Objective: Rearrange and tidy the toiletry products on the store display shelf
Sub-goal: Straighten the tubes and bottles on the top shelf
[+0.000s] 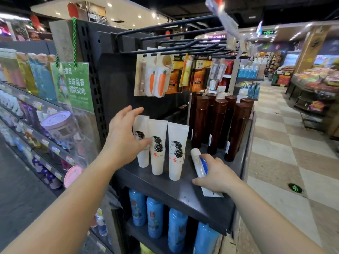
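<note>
Three white tubes printed with a black-haired head stand cap-down in a row on the dark shelf (157, 189): left tube (142, 143), middle tube (157, 149), right tube (177, 153). My left hand (124, 136) reaches around the left tube with spread fingers, thumb in front of it and touching the middle one. A white-and-blue tube (199, 162) lies flat on the shelf to the right. My right hand (216, 176) lies over it, fingers curled around its lower half.
Several tall brown bottles (220, 125) stand at the back right of the shelf. Carded items (157, 77) hang from black hooks above. Blue bottles (155, 217) fill the shelf below. An aisle shelf with bottles runs along the left; tiled floor lies to the right.
</note>
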Demonstrator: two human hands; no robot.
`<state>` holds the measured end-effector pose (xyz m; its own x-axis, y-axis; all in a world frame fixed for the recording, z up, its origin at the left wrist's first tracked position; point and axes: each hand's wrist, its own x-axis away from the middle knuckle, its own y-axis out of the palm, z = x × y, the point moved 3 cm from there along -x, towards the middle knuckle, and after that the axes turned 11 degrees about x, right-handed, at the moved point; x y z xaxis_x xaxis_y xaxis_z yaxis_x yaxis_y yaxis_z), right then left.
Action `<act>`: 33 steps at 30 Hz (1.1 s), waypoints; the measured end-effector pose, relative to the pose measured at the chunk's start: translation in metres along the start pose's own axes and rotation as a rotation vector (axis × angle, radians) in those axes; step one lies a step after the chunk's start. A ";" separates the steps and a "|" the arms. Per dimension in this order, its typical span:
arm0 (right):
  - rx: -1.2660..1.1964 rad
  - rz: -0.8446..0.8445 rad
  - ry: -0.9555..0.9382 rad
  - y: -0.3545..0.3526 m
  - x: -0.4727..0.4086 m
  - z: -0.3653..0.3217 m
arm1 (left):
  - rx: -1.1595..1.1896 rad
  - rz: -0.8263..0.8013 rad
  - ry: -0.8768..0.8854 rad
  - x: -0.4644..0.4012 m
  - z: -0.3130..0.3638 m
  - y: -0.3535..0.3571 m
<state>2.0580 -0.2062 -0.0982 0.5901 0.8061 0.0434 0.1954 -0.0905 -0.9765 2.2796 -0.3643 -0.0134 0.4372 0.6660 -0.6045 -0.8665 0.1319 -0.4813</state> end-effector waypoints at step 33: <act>-0.574 -0.211 -0.593 0.000 0.008 0.022 | 0.307 -0.017 -0.330 0.111 0.078 0.138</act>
<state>2.0453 -0.1864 -0.1024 0.0205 0.9979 -0.0616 0.7168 -0.0576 -0.6949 2.1895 -0.2145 -0.0972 0.3948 0.8538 -0.3392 -0.9130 0.3234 -0.2485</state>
